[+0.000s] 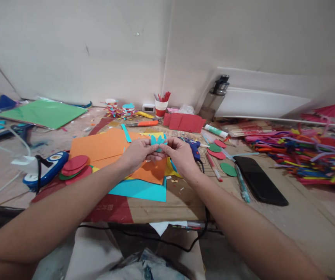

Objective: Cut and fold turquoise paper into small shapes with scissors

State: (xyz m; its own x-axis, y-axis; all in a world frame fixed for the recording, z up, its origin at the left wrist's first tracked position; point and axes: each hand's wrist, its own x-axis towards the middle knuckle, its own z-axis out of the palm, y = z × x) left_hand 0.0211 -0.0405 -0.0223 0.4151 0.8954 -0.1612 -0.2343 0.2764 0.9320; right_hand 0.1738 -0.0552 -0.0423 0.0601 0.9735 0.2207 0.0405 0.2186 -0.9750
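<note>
My left hand (139, 153) and my right hand (179, 153) meet above the middle of the table, both pinching a small teal paper cut-out with pointed tips (157, 140). The fingers of each hand are closed on it. Beneath the hands lie orange paper sheets (103, 146), a teal sheet (139, 189) and some yellow paper. A blue glue gun (194, 147) lies just right of my right hand, its black cord running off the table's front edge.
Red and green paper circles (75, 166) sit left by a blue-and-white device (49, 169). A black phone (259, 181), more circles (217, 149), a glue stick (215, 130), a heap of coloured strips (301, 153), a green sheet (43, 112), a cup of sticks (160, 107) and a bottle (214, 99) surround.
</note>
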